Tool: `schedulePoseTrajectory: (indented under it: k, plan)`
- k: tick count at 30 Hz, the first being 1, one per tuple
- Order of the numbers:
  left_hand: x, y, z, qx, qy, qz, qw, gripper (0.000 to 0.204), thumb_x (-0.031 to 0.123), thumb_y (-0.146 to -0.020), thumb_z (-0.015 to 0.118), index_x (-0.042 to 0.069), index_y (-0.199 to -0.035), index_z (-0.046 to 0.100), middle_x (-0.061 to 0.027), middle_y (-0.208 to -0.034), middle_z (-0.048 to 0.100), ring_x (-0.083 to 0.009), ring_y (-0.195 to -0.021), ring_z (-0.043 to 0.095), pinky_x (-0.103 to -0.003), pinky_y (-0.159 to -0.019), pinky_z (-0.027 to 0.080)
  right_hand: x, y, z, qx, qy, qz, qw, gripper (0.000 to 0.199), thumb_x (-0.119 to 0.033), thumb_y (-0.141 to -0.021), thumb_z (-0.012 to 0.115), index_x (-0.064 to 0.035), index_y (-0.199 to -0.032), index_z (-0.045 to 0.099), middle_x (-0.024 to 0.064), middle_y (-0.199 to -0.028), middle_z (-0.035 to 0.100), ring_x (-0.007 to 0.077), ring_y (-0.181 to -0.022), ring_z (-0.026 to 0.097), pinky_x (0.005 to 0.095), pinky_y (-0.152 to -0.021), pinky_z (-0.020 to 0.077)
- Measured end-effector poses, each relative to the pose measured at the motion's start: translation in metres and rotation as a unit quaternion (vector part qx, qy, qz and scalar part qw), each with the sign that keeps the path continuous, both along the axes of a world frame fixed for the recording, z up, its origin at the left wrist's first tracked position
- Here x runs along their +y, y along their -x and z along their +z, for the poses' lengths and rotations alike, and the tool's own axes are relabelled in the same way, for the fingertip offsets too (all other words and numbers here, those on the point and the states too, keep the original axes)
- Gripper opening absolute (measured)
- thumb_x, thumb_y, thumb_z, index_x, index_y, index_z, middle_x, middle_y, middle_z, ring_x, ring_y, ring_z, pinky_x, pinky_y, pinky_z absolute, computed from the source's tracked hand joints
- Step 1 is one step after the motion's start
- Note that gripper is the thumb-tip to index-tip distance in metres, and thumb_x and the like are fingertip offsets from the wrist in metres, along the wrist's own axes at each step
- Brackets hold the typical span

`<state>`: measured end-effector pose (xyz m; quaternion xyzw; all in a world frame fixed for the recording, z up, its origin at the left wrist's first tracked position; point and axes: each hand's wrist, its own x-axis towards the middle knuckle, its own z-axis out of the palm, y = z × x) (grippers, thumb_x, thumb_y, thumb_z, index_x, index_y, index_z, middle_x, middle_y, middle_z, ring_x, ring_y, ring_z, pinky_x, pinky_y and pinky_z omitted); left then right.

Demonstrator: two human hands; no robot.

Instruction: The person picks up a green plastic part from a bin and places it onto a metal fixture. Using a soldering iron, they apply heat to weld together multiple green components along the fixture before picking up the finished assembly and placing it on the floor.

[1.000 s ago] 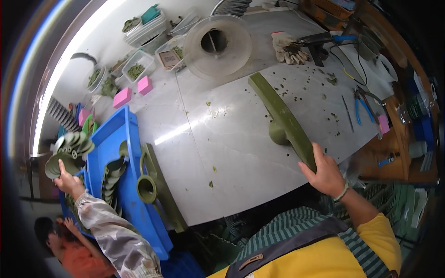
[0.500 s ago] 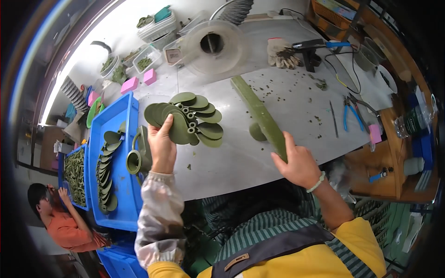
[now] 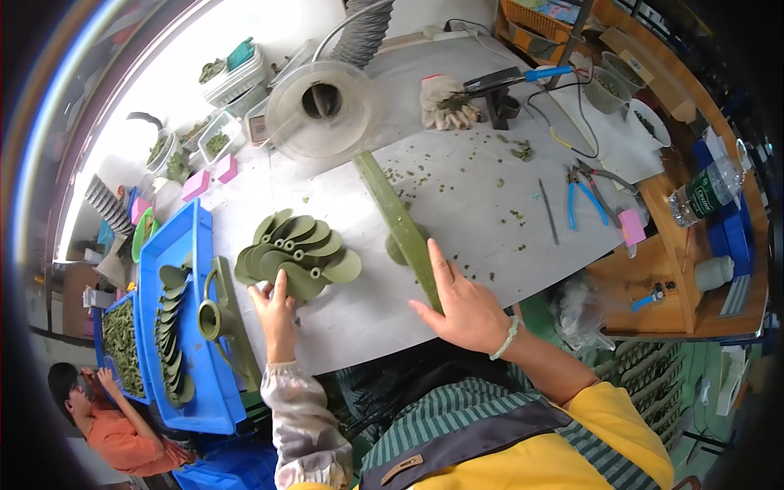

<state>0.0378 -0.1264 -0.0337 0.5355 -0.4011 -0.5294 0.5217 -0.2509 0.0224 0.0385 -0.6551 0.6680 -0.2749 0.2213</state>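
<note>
On the grey worktop lies a fanned cluster of flat green wax-like pieces (image 3: 304, 282) with small ring-shaped ends gathered along its middle. My left hand (image 3: 278, 322) is at the cluster's near edge, its fingers apart and their tips touching the pieces. My right hand (image 3: 474, 314) grips the near end of a long green bar (image 3: 396, 216), thumb on one side and fingers on the other. A round green piece (image 3: 397, 250) shows partly from beneath the bar. To the left of the cluster stands a green part with a round funnel-like opening (image 3: 210, 320).
A blue tray (image 3: 202, 245) at left holds a row of similar green pieces. Behind are a clear round hood (image 3: 282, 122), pink blocks (image 3: 196, 185) and a glove (image 3: 447, 102). Blue-handled pliers (image 3: 590, 204) and green scraps lie at right. Another person (image 3: 122, 425) sits at far left.
The cluster, held up in my left hand before, now lies on the worktop with my fingers at its edge. My right index finger now stretches along the bar. The whole view has shifted.
</note>
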Motion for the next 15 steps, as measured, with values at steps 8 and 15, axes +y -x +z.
schedulePoseTrajectory:
  k: [8, 15]
  plan:
    - [0.044, 0.008, 0.024, -0.046, -0.006, 0.037, 0.998, 0.090, 0.005, -0.086, 0.065, 0.007, -0.147, 0.000, -0.0020, -0.083, 0.057, -0.0066, -0.063, 0.048, -0.019, -0.058, 0.039, -0.094, 0.186, 0.001, -0.353, 0.149, -0.179, 0.906, 0.036, -0.038, -0.089, 0.059, -0.0035, -0.101, 0.062, 0.0062, -0.085, 0.067, 0.0129, -0.068, 0.061, 0.0274, -0.064, 0.0495]
    - [0.065, 0.000, 0.030, -0.075, -0.036, 0.016, 0.996, 0.040, 0.009, -0.089, 0.062, 0.006, -0.126, 0.047, 0.0022, -0.090, 0.061, -0.0029, -0.074, 0.054, -0.016, -0.063, 0.043, -0.221, 0.392, 0.009, -0.663, 0.114, -0.322, 0.666, 0.046, -0.038, -0.074, 0.079, -0.0046, -0.075, 0.048, 0.0085, -0.069, 0.052, 0.0154, -0.059, 0.050, 0.0245, -0.052, 0.0453]
